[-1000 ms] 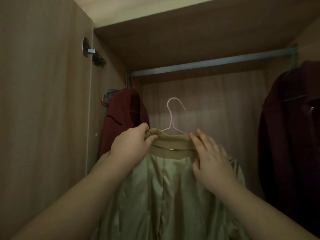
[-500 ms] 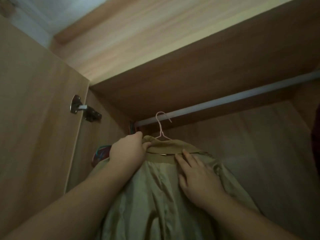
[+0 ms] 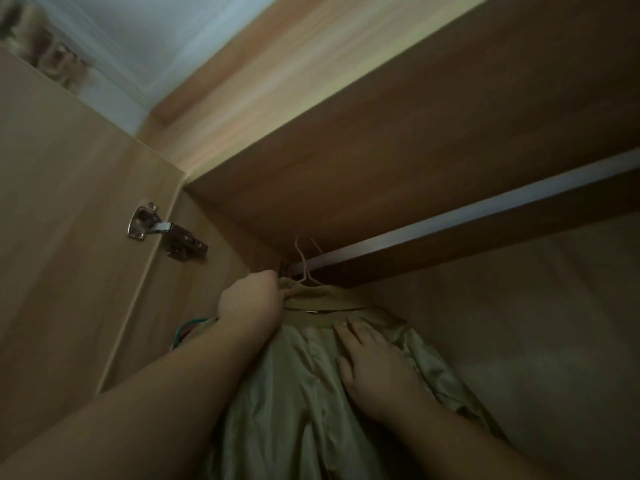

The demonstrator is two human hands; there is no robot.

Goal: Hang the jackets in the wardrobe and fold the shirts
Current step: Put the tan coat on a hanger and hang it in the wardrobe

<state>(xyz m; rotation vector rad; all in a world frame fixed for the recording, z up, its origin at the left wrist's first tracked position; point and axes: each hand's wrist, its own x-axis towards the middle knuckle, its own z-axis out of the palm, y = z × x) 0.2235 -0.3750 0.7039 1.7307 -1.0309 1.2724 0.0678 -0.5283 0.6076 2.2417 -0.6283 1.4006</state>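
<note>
A tan jacket [image 3: 301,393] with a shiny lining hangs on a thin pink wire hanger [image 3: 304,258]. The hanger's hook reaches up at the left end of the wardrobe's grey rail [image 3: 467,216]; whether it sits over the rail I cannot tell. My left hand [image 3: 251,303] grips the jacket's collar at its left end, just below the hook. My right hand [image 3: 375,368] lies flat, fingers straight, on the jacket's lining below the collar.
The wardrobe's open door [image 3: 69,237] stands on the left with a metal hinge [image 3: 166,233]. The wooden top panel [image 3: 415,133] sits close above the rail. Coloured hangers [image 3: 183,332] peek out at the left behind my forearm. The back wall [image 3: 519,341] is on the right.
Both hands have lifted the jacket up and to the left, bringing the hanger's hook from well below the rail up to its left end. My view has tilted upward; the dark jackets have left the frame.
</note>
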